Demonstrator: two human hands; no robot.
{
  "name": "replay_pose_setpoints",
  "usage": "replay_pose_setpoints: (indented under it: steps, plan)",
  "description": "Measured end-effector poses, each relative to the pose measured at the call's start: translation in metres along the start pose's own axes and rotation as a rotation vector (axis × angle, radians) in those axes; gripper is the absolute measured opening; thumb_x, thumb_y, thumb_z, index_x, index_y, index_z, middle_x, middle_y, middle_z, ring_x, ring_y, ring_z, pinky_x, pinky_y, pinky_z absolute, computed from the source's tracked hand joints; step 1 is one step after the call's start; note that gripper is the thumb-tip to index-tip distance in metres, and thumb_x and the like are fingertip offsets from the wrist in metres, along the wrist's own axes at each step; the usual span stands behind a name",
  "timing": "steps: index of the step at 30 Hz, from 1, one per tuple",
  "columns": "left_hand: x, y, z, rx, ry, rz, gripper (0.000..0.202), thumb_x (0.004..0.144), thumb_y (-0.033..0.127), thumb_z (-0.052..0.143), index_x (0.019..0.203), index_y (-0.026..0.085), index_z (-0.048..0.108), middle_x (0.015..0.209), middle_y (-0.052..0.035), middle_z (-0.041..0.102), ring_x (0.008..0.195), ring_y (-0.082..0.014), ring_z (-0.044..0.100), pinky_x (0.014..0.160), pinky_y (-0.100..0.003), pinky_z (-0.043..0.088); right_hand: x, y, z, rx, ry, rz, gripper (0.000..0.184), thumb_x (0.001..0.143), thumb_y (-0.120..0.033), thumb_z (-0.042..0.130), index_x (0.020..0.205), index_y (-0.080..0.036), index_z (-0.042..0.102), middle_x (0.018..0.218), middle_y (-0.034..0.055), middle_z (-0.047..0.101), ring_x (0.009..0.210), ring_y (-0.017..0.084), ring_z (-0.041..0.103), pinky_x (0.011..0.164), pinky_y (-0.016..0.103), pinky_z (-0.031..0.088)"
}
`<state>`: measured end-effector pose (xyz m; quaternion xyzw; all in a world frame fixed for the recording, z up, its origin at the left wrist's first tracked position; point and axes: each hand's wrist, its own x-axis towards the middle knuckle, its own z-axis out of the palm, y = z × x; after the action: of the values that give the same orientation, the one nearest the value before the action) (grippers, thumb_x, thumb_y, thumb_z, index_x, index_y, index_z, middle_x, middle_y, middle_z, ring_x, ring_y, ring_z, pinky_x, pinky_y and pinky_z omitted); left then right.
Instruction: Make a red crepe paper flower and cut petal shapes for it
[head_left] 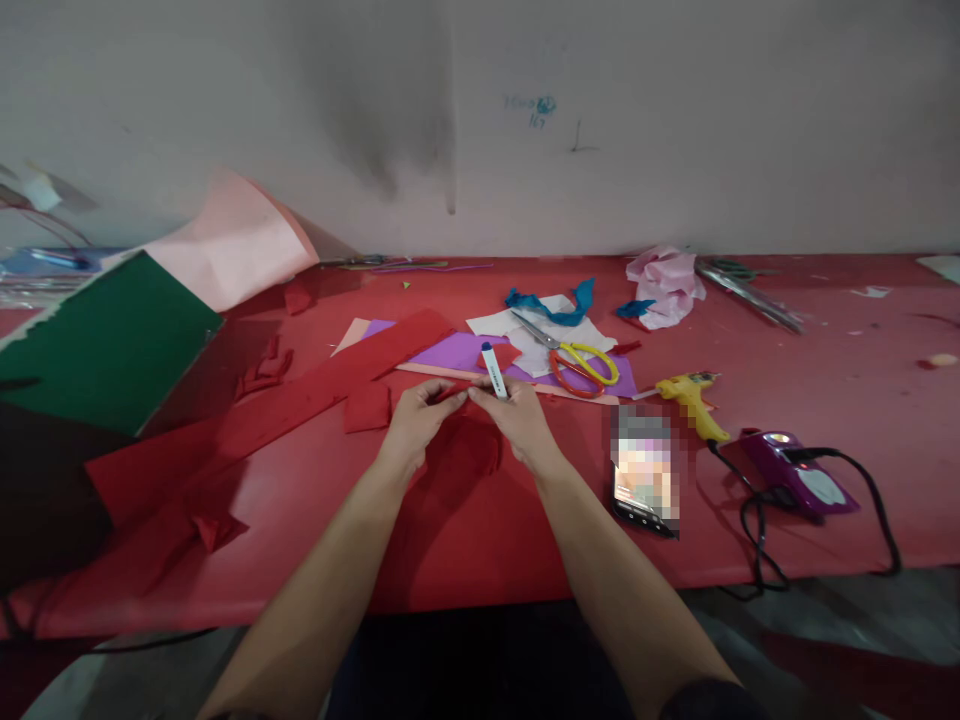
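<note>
Both of my hands meet at the middle of the red table (pixel 825 420). My left hand (pixel 415 420) is closed, pinching the edge of a piece of red crepe paper (pixel 457 455) that lies under both hands. My right hand (pixel 521 418) is closed round a white marker with a blue cap (pixel 493 369), its tip pointing away from me, and its fingers also press on the red paper. A long red paper strip (pixel 322 390) runs left from my hands.
Yellow-and-red-handled scissors (pixel 577 365) lie on purple and white sheets (pixel 457 350) behind my hands. A yellow glue gun (pixel 694 398), a phone (pixel 643 480) and a purple device with a black cable (pixel 795 470) sit at right. Green (pixel 105 340) and pink sheets (pixel 240 240) stand at left.
</note>
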<state>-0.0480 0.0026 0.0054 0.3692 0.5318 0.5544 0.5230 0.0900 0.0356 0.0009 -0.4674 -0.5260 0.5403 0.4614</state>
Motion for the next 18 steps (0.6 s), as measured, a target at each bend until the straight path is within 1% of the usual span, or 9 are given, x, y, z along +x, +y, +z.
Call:
replay_pose_setpoints:
  steps: [3,6,9,11,15,16,18]
  plan:
    - [-0.0004,0.001,-0.0008,0.008,0.045,0.02,0.021,0.061,0.029,0.079,0.075,0.016,0.07,0.073,-0.0001,0.067,0.067,-0.012,0.057,0.07,-0.025,0.042,-0.0019,-0.0016,0.001,0.05,-0.02,0.022,0.024,0.07,-0.037,0.072,0.084,-0.018,0.07,0.074,-0.0007,0.065,0.069,0.014,0.057,0.072,0.029,0.045]
    - [-0.0011,0.0037,-0.0004,-0.074,0.065,-0.024,0.023,0.062,0.031,0.079,0.078,0.016,0.069,0.072,0.0001,0.067,0.065,-0.0125,0.057,0.066,-0.025,0.043,-0.0031,-0.0016,0.0023,0.1,-0.057,0.065,0.029,0.066,-0.037,0.075,0.087,-0.017,0.07,0.076,-0.0002,0.065,0.07,0.014,0.058,0.071,0.029,0.046]
    - [-0.0015,0.0053,0.0007,-0.114,0.057,-0.065,0.022,0.061,0.029,0.08,0.074,0.017,0.067,0.067,0.0017,0.064,0.061,-0.0115,0.055,0.063,-0.025,0.042,-0.0025,-0.0007,0.0025,0.074,-0.033,0.068,0.024,0.065,-0.034,0.075,0.082,-0.017,0.069,0.074,-0.0002,0.065,0.07,0.014,0.058,0.072,0.03,0.046]
    - [-0.0014,0.0048,0.0012,-0.102,0.038,-0.061,0.021,0.06,0.027,0.08,0.073,0.017,0.067,0.067,0.0016,0.064,0.061,-0.011,0.055,0.064,-0.025,0.042,-0.0015,-0.0002,0.0019,0.07,-0.016,0.066,0.022,0.066,-0.034,0.074,0.08,-0.018,0.069,0.073,-0.0007,0.065,0.069,0.015,0.058,0.073,0.03,0.046]
    - [-0.0008,0.0019,0.0001,-0.039,-0.02,-0.008,0.03,0.062,0.031,0.08,0.087,0.017,0.072,0.081,-0.0024,0.07,0.07,-0.0134,0.059,0.071,-0.027,0.044,-0.0003,0.0004,0.0009,0.074,-0.011,0.05,0.021,0.065,-0.033,0.074,0.08,-0.018,0.07,0.076,0.0006,0.067,0.073,0.016,0.059,0.077,0.032,0.047]
    - [-0.0006,0.0012,-0.0004,-0.013,-0.015,0.009,0.029,0.063,0.033,0.079,0.086,0.017,0.072,0.08,-0.0027,0.071,0.07,-0.0136,0.059,0.071,-0.027,0.044,-0.0002,0.0004,0.0008,0.063,-0.008,0.042,0.021,0.065,-0.033,0.074,0.08,-0.018,0.07,0.077,0.001,0.068,0.073,0.016,0.059,0.078,0.032,0.047]
    - [-0.0004,0.0004,-0.0012,0.032,0.005,0.024,0.023,0.064,0.034,0.078,0.077,0.016,0.071,0.073,-0.0018,0.068,0.066,-0.0129,0.056,0.067,-0.026,0.043,-0.0003,0.0001,0.0009,0.048,-0.006,0.029,0.02,0.066,-0.033,0.074,0.079,-0.018,0.071,0.077,0.0015,0.068,0.073,0.016,0.06,0.078,0.032,0.047]
